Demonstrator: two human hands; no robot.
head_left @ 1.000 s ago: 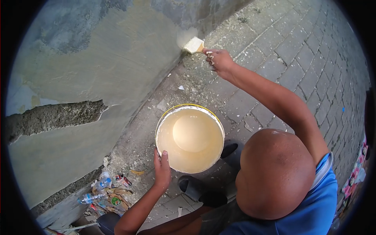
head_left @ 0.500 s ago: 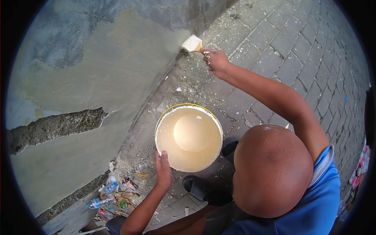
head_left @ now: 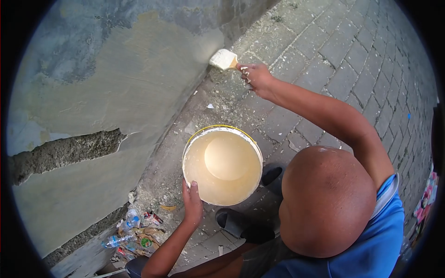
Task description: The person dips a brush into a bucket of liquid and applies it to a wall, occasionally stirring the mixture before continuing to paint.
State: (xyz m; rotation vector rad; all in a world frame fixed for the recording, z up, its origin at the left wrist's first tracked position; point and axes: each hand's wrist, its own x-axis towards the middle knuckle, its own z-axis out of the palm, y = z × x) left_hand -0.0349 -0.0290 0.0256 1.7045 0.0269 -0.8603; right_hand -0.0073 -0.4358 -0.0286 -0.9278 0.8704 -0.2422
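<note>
My right hand [head_left: 256, 78] is closed around the wooden handle of a paintbrush [head_left: 223, 60]. The brush's wide bristles are coated in cream paint and meet the foot of the grey wall [head_left: 153, 78], where it joins the paving. Lower down, my left hand [head_left: 192, 202] grips the near left rim of a round white bucket [head_left: 245, 185], thumb over the edge. Cream paint lies in the bottom of this bucket, its inner walls are smeared, and a yellow handle rests along the far rim. Dried paint flecks dot the fingers of my right hand.
Grey paving bricks [head_left: 338, 51] stretch right, with paint crumbs along the wall. A rough broken gap [head_left: 69, 150] runs across the wall. Plastic bottles [head_left: 118, 240] and litter lie lower left. Dark sandals [head_left: 232, 221] stand beside the bucket; a head and blue shirt [head_left: 361, 245] fill the lower right.
The paintbrush has moved slightly left and down along the wall's foot, its bristles turned more to the left. My left hand keeps its grip on the bucket, which has barely shifted.
</note>
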